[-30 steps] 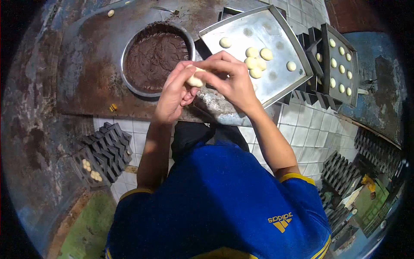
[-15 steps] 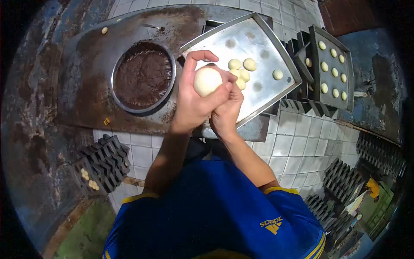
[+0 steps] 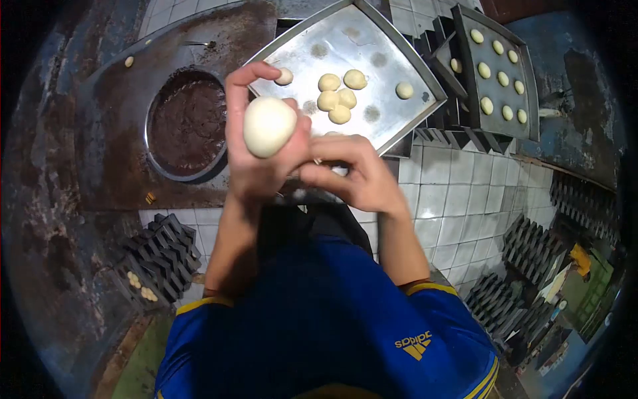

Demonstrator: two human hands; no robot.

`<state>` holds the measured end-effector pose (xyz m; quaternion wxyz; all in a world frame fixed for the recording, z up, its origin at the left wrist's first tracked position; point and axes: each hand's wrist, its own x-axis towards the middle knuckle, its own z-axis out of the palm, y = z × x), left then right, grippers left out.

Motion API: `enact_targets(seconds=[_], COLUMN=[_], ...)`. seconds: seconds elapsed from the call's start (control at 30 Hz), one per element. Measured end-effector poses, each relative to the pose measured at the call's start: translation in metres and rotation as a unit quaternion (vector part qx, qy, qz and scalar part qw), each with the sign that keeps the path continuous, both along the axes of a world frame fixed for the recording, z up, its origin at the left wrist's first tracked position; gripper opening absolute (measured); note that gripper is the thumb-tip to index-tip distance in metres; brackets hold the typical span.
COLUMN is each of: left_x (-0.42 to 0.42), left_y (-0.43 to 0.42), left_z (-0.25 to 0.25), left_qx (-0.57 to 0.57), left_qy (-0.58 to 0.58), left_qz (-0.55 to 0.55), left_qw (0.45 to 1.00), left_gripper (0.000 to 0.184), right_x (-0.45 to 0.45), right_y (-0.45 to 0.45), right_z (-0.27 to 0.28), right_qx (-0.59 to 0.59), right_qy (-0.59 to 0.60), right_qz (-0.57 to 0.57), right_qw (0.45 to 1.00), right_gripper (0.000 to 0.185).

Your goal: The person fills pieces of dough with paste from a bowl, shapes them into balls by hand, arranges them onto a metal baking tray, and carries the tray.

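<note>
My left hand is curled around a smooth, pale dough ball, which bulges up between thumb and forefinger. Close against the heel of that hand is my right hand, its thumb and bent fingers parted by a gap; the fingertips are partly hidden. Beyond my hands, a metal tray carries a cluster of dough balls, with a separate ball toward its right corner. To the left sits a round metal bowl of dark brown filling.
A spoon and a small dough ball lie on the stained worktable. At right, a second tray with rows of dough balls rests on stacked trays. More dark stacked trays stand at lower left.
Both hands shift left relative to the shirt, with the dough ball still in my left hand. My right hand slides down from the ball, and its fingers part from the thumb.
</note>
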<state>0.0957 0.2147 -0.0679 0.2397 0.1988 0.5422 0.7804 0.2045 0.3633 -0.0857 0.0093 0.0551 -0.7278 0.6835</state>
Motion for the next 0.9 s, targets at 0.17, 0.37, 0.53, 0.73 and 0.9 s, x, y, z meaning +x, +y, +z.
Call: enact_targets(seconds=[0.17, 0.37, 0.53, 0.73, 0.9], left_x=[-0.003, 0.003, -0.011, -0.028, -0.017], left_y=[0.026, 0.090, 0.109, 0.016, -0.106], left_z=[-0.053, -0.107, -0.129, -0.193, -0.184], left_qx=[-0.180, -0.181, -0.250, -0.291, -0.342], left_qy=[0.242, 0.307, 0.162, 0.100, -0.051], left_qz=[-0.078, -0.182, -0.284, -0.187, -0.032], left_qw=[0.950, 0.917, 0.911, 0.933, 0.938], left_gripper=[0.064, 0.067, 0.119, 0.131, 0.108], right_x=[0.017, 0.027, 0.026, 0.020, 0.022], right_y=[0.026, 0.067, 0.122, 0.143, 0.112], right_z=[0.007, -0.023, -0.106, -0.263, -0.293], right_qx=[0.009, 0.166, 0.075, 0.444, 0.579], right_qy=[-0.036, -0.064, -0.163, -0.184, -0.171], right_qz=[-0.217, -0.243, -0.314, -0.193, -0.147], right_qw=[0.975, 0.954, 0.932, 0.855, 0.783], right_gripper=[0.046, 0.043, 0.041, 0.057, 0.079])
